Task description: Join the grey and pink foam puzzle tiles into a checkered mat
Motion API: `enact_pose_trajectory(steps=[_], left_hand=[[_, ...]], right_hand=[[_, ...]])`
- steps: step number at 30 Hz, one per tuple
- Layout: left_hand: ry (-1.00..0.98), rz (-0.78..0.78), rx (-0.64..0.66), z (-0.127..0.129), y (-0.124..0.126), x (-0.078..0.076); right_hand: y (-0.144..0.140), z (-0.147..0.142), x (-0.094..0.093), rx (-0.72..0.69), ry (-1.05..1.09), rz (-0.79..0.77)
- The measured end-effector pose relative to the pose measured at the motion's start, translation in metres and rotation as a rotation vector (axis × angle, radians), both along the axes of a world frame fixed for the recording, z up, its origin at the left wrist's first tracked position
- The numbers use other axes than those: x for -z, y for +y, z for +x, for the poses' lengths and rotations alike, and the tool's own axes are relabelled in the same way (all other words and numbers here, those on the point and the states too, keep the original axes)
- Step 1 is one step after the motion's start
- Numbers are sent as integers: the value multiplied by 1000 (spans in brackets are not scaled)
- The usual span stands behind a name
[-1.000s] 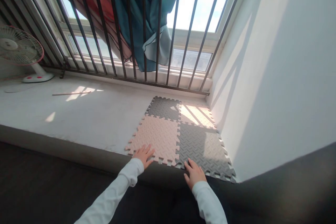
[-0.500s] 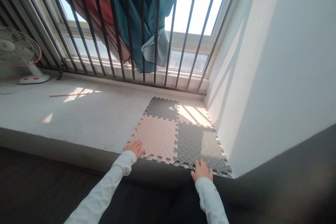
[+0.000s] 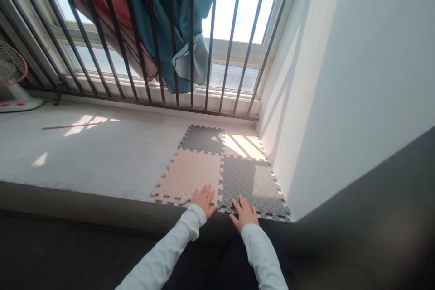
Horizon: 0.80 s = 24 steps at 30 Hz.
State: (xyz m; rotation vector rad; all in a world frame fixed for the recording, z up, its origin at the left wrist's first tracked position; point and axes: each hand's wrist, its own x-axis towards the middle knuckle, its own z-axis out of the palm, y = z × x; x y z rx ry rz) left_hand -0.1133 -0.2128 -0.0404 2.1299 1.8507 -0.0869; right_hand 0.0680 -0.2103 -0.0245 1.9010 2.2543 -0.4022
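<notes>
At lower centre, the spread left hand [image 3: 204, 201] has shifted inward over the pink tile [image 3: 190, 172], so it and the spread right hand [image 3: 245, 215] flank where that meets the grey tile [image 3: 243, 181].

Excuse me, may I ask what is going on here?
A person's left hand is spread over the near pink tile and the right hand over the near gray tile, both by the front edge. With the far gray tile and far pink tile, these form a checkered mat on the ledge.
</notes>
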Motion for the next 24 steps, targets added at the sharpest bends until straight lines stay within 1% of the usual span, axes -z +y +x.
enact_pose_trajectory(steps=[3,7,10,13,16,20,24], left_hand=[[12,-55,20,-1,5,-8],[47,-136,73,-4,14,-23],[81,-154,108,-2,16,-31],[134,-130,149,3,17,-35],[183,-112,155,9,20,-37],[196,-94,155,14,23,-41],[196,-81,153,15,20,-43]], right_hand=[[1,2,-1,-6,1,-2],[1,-1,1,-3,6,49],[0,-3,5,-21,42,121],[1,-2,7,-68,97,203],[2,1,8,-99,131,238],[1,0,8,-107,121,217],[-1,-3,11,-107,107,187]])
